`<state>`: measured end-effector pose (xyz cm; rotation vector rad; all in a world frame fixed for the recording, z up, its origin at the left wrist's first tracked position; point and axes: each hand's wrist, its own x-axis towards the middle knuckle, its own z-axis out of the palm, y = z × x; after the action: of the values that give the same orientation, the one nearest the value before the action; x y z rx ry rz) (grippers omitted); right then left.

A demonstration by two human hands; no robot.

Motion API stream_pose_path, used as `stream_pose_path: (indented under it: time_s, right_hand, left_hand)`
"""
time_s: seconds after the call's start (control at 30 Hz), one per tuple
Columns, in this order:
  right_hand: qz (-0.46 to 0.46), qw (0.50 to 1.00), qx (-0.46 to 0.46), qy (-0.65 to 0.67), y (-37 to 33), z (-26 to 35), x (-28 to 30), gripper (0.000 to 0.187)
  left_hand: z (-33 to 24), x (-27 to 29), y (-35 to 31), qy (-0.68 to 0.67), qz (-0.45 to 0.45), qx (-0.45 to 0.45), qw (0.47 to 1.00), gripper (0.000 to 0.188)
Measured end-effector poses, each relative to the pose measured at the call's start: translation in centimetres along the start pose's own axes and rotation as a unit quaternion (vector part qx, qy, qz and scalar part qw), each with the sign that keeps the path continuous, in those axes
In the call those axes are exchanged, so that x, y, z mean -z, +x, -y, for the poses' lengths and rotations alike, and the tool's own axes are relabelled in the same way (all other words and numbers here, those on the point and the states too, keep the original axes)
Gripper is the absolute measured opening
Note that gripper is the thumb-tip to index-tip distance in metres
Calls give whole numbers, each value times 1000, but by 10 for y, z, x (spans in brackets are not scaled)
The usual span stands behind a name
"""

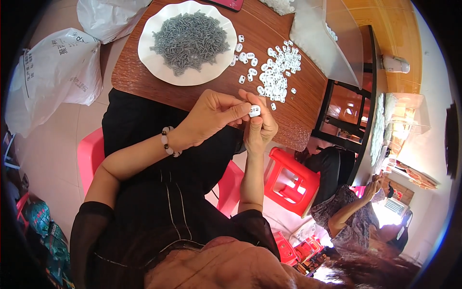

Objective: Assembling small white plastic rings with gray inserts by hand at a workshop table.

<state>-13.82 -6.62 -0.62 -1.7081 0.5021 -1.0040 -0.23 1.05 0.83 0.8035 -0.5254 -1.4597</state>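
Note:
Above the table's near edge, my right hand (261, 131) grips a small white plastic piece with two holes (255, 111) between thumb and fingers. My left hand (211, 115), with a beaded bracelet on its wrist, meets it there, thumb and forefinger pinched at the piece's left side. Whatever those fingertips hold is hidden. Beyond my hands stands a white scalloped plate (149, 50) heaped with small grey ribbed, spring-like pieces (190, 41). Right of the plate, many more white two-holed pieces (276, 77) lie in a loose pile on the wooden table (130, 72).
A translucent bin (332, 43) stands at the table's far right. White sacks (53, 82) rest on the floor at left. A red stool (291, 180) is by the table's right corner. Another person (356, 212) sits at a second table on the right.

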Motion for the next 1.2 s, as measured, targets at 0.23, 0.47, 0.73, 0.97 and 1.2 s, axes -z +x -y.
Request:
stream_pose_path:
  time_s: [0.23,0.47,0.73,0.97,1.2]
  right_hand:
    - [29,999,-17,14,1,0,2,53]
    - [42,999,-28,8,5,0,4,52]
    - [47,997,-53,12,7,-5,7,39]
    - [20,998,-42,-30,4,-4,6,28]
    - [-27,988,-82,-131,34,27,20,19]
  left_hand:
    - [2,3,3,2,-9,-10,1000,22]
    - [6,8,8,-3,-16,13,1000,22]
    - [7,11,11,18,-22,5,1000,21]
    - [10,11,11,49,-32,20,998,23]
    - [9,18,13,25,-30,19,999,28]
